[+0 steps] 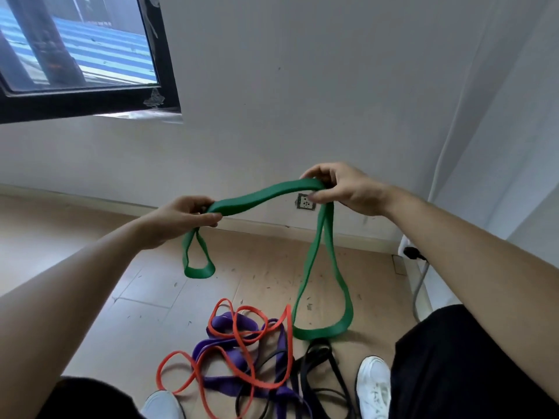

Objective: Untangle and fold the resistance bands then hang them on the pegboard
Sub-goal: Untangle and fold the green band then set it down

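A wide green resistance band (pixel 266 193) stretches in the air between my two hands. My left hand (pixel 184 214) grips one end of the span, with a short loop hanging below it. My right hand (pixel 341 187) pinches the other end, and a long loop drops from it almost to the floor. On the floor between my feet lies a tangle of a thin orange band (pixel 242 337), a wide purple band (pixel 223 352) and a black band (pixel 317 373). No pegboard is in view.
A white wall stands ahead with a socket (pixel 305 202) near the skirting and a dark-framed window (pixel 90 55) at upper left. A plugged-in cable (pixel 419 267) runs down the right corner. My white shoes (pixel 373 385) flank the pile on the wood floor.
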